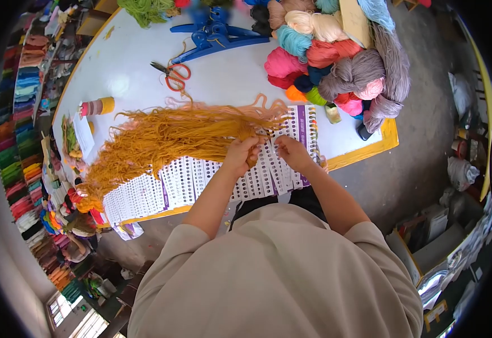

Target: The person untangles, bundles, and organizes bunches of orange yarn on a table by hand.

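Observation:
A long bundle of mustard-yellow yarn (184,132) lies across the table, its loose ends fanned toward the left. My left hand (241,156) is closed around the bundle's right end. Just right of it, my right hand (292,153) has its fingers pinched together over a punched card; whatever they hold is too small to make out. White cards with rows of holes (186,180) lie overlapping beneath the yarn and both hands. The rightmost punched card (301,127) has a purple strip and colored threads along its edge. Pale pink yarn (263,104) shows behind the mustard bundle.
Orange-handled scissors (176,77) lie beyond the yarn, near a blue stand (215,36). Colorful yarn skeins (336,53) are heaped at the back right. A thread roll (98,106) sits at the left. The table's yellow edge (364,149) runs along the near side.

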Tool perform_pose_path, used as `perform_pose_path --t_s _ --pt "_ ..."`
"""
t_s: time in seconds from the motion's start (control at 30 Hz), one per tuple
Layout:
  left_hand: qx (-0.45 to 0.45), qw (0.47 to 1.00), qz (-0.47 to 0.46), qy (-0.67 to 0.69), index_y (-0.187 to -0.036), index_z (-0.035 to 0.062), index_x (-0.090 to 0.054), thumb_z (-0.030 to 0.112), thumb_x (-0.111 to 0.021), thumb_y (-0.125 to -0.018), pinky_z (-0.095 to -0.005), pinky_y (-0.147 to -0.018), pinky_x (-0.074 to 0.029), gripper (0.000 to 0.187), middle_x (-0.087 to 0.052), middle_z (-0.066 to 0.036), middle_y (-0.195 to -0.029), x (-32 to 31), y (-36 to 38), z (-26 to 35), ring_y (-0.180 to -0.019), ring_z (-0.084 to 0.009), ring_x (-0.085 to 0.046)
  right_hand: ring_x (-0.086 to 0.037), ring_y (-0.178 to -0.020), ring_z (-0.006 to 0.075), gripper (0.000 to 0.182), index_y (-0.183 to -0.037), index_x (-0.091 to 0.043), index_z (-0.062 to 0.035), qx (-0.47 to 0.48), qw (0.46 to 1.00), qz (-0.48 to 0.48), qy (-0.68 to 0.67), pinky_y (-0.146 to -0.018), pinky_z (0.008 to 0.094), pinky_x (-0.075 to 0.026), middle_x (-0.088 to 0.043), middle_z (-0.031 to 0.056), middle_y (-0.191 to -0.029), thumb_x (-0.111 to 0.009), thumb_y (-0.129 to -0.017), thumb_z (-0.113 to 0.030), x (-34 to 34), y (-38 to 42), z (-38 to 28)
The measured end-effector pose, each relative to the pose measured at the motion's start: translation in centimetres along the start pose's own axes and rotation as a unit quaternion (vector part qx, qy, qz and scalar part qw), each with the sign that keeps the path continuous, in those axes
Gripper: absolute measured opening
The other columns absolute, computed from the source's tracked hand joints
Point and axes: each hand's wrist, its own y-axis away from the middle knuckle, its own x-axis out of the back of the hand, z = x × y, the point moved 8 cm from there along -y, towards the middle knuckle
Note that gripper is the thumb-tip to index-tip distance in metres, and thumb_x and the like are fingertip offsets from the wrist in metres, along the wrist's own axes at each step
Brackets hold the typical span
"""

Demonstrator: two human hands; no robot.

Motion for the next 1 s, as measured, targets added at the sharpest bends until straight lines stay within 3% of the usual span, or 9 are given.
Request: perform_pose_path --t_s 0.13,0.27,0.37,0.6,0.7,0.77,0.8,0.87,1.0 --pt "0.033 0.995 -0.078 0.056 -0.074 0.0095 -0.05 0.019 -0.056 -0.092 -0.0187 -0.041 -0.028 0.021 -0.048 0.002 -0.065 0.0 4.5 3.8 -0.048 -0.0042 -0.035 -0.064 -0.079 0.0292 0.02 -0.105 -0.058 -0.0056 0.0 0.999 0.008 0.035 -0.071 0.0362 -0.051 -0.064 0.0149 -0.085 -0.056 -0.085 -0.003 0.0 0.0 -0.1" --pt "-0.063 0.97 -0.19 0.136 -0.074 0.0129 -0.045 0.017 -0.052 -0.094 -0.0177 -0.039 -0.028 0.022 -0.041 0.005 -0.064 1.2 13.1 12.0 -0.046 -0.0027 -0.033 -0.065 -0.078 0.0281 0.019 -0.104 -0.058 -0.0061 -0.009 0.999 0.004 0.035 -0.07 0.036 -0.051 -0.064 0.0136 -0.084 -0.056 -0.085 -0.004 -0.2 -0.1 0.2" --pt "-0.283 0.926 -0.126 0.217 -0.083 0.0082 -0.05 0.012 -0.048 -0.095 -0.0174 -0.039 -0.03 0.014 -0.046 0.004 -0.069 6.0 21.8 19.7 -0.046 -0.003 -0.035 -0.064 -0.077 0.0277 0.019 -0.103 -0.058 -0.0063 -0.002 0.998 0.014 0.058 -0.069 0.0358 -0.051 -0.063 0.0138 -0.083 -0.056 -0.085 -0.005 -0.3 -0.2 0.2" --pt "-0.597 0.704 -0.312 0.224 -0.084 0.0073 -0.05 0.021 -0.042 -0.1 -0.0229 -0.041 -0.034 0.022 -0.042 0.001 -0.055 7.5 43.6 28.6 -0.045 -0.0076 -0.04 -0.064 -0.072 0.0263 0.019 -0.102 -0.058 -0.005 0.003 0.995 0.016 0.094 -0.066 0.0355 -0.05 -0.063 0.0135 -0.079 -0.057 -0.083 -0.003 -0.5 -0.1 -0.4" --pt "-0.487 0.758 -0.318 0.295 -0.094 0.0095 -0.056 0.026 -0.051 -0.098 -0.0165 -0.043 -0.032 0.017 -0.049 0.004 -0.07 9.5 40.2 26.5 -0.053 -0.0041 -0.042 -0.065 -0.076 0.0264 0.019 -0.102 -0.058 -0.0058 -0.03 0.993 0.006 0.117 -0.069 0.0365 -0.05 -0.064 0.013 -0.081 -0.059 -0.083 -0.006 -0.8 -0.7 0.3" --pt "-0.515 0.847 0.07 0.11 -0.106 0.0085 -0.054 0.032 -0.058 -0.094 -0.0134 -0.045 -0.031 0.026 -0.048 0.003 -0.081 8.5 35.1 22.8 -0.07 -0.0049 -0.045 -0.064 -0.076 0.0263 0.018 -0.1 -0.059 -0.0062 -0.006 0.989 0.045 0.138 -0.069 0.0366 -0.05 -0.064 0.0132 -0.081 -0.061 -0.083 -0.009 -0.8 -0.9 -0.5" --pt "-0.409 0.878 -0.217 0.118 -0.122 0.0068 -0.051 0.039 -0.053 -0.096 -0.0132 -0.043 -0.032 0.041 -0.058 -0.005 -0.096 5.9 30.8 21.1 -0.082 -0.0104 -0.056 -0.063 -0.076 0.0267 0.017 -0.099 -0.06 -0.0061 0.029 0.985 0.08 0.151 -0.068 0.0367 -0.05 -0.064 0.0134 -0.081 -0.062 -0.083 -0.009 -0.8 -0.8 -1.9" --pt "-0.358 0.914 -0.19 0.021 -0.141 0.008 -0.036 0.052 -0.035 -0.098 -0.013 -0.042 -0.033 0.061 -0.048 -0.018 -0.138 5.2 25.4 16.6 -0.129 -0.0262 -0.047 -0.059 -0.069 0.0194 0.013 -0.098 -0.06 -0.0043 0.066 0.982 0.125 0.129 -0.064 0.031 -0.048 -0.062 0.0101 -0.08 -0.062 -0.086 -0.008 -0.9 0.7 -9.8" --pt "-0.2 0.934 -0.285 0.076 -0.144 0.0109 -0.031 0.047 -0.039 -0.098 -0.0137 -0.047 -0.033 0.058 -0.041 -0.016 -0.144 1.0 21.8 10.8 -0.136 -0.0246 -0.038 -0.047 -0.069 0.0077 0.01 -0.098 -0.062 -0.0037 0.259 0.952 0.154 -0.059 -0.061 0.0224 -0.041 -0.056 0.0025 -0.092 -0.062 -0.087 -0.003 -2.3 4.7 -24.4"
